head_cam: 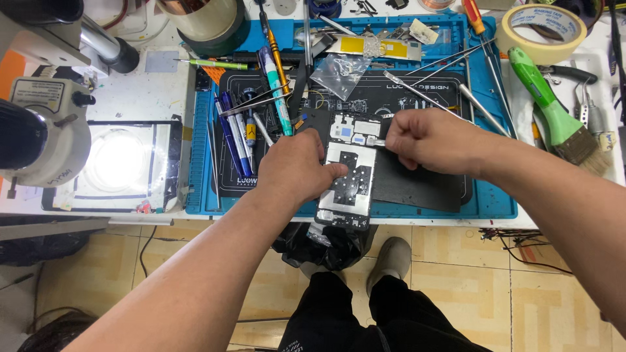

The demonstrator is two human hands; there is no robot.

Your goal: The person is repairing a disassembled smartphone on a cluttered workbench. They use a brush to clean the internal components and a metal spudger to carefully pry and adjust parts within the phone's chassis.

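Phone: opened black smartphone with its back cover off and a white-and-black inner plate showing [345, 173], held upright over the near edge of the bench, its lower end hanging past the edge above the floor.
Left hand: left hand [297, 171] wrapped around the phone's left side, thumb lying across the inner plate, closed firmly on the phone.
Right hand: right hand [427, 138] curled tight, fingertips pinched on a small silvery metal piece [376, 140] at the phone's upper right edge; whether this is a tool tip or a loose part I cannot tell.
Step in hand: judged from the grip, a small part near the top of the phone is being worked at while the other hand steadies the body.
Next move calls for: a steady hold on the phone and a fine, light touch at that upper edge, by my reading.
Mat: black rectangular work mat [417, 186] under the phone, lying on a blue silicone repair tray [492, 202].
Left of phone: blue and white pens and thin metal tweezers [244, 127] in a loose bunch.
Far right: green-handled brush [554, 111] and 1 roll of cream masking tape [542, 29].
Far left: white microscope with a lit ring lamp [49, 133].
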